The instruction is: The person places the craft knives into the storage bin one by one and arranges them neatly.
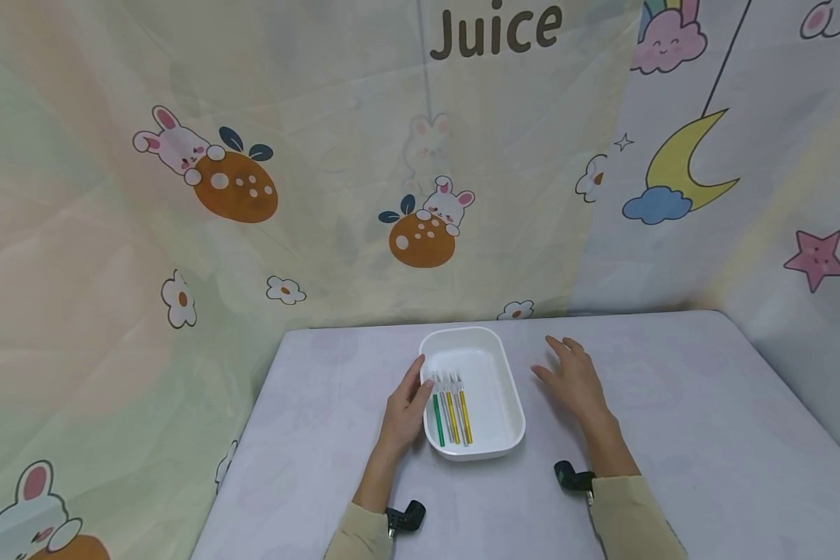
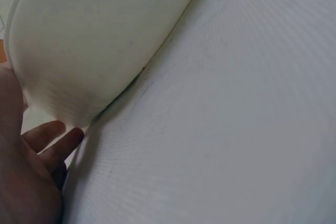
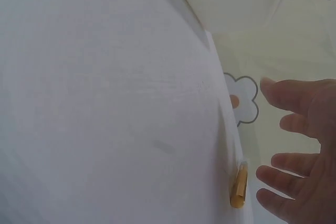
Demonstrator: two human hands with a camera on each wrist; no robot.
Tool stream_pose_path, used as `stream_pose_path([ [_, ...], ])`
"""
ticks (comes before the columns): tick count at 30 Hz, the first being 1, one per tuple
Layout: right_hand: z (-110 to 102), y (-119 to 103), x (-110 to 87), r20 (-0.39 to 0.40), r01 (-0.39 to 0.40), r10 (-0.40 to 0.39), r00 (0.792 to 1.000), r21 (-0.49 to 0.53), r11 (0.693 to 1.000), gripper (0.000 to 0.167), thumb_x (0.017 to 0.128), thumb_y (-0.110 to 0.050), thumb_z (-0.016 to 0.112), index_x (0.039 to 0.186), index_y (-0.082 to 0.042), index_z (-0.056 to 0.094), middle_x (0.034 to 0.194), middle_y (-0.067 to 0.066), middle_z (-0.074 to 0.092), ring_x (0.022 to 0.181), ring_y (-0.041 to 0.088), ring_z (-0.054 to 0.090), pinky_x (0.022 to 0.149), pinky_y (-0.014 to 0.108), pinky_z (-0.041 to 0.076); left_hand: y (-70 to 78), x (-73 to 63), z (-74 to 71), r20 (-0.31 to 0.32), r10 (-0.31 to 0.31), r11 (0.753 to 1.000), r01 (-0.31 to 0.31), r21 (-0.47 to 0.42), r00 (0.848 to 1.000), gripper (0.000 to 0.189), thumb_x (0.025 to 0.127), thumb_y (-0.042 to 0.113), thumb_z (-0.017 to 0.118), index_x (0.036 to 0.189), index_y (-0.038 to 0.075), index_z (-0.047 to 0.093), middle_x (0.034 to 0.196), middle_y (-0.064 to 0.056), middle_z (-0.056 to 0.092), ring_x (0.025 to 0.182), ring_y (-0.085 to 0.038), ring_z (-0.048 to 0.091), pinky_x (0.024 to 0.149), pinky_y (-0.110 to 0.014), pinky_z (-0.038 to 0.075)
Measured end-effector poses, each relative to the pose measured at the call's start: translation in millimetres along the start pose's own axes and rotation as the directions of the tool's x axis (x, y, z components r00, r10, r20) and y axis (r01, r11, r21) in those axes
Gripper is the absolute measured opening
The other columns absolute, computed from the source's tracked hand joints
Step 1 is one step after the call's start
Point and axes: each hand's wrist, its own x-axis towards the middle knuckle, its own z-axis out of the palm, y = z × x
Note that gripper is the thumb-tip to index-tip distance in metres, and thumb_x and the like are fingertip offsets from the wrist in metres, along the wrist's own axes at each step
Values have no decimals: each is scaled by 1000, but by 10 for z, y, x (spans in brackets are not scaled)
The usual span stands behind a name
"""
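A white plastic tray [image 1: 493, 412] stands on the table, tilted in the left wrist view by the camera's angle. Several slim pen-like tools [image 1: 452, 412] with green, yellow and silver handles and pale pointed tips lie side by side along its left half. My left hand [image 1: 402, 412] holds the tray's left side, thumb over the rim and fingers against the outer wall. To the right of the tray, my right hand [image 1: 575, 383] hovers with spread fingers and nothing in them. In the right wrist view, a yellow cylindrical handle [image 3: 239, 187] lies by those fingers; the head view does not show it.
A white cloth covers the table [image 1: 707, 435]. Behind it hangs a printed curtain [image 1: 336, 233] with rabbits, oranges and flowers, continuing along both sides. Each wrist carries a small black camera [image 1: 407, 516].
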Motion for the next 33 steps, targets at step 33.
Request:
stream_pose_path([
  [33, 57, 120, -38, 16, -52, 53, 998, -49, 997, 55, 101, -23, 67, 147, 3, 53, 146, 36, 48, 135, 55, 47, 109, 69, 43, 11, -15, -13, -1, -2, 1000, 2, 2, 1000, 54, 107, 42, 55, 159, 41, 40, 163, 13, 43, 149, -24, 47, 124, -52, 36],
])
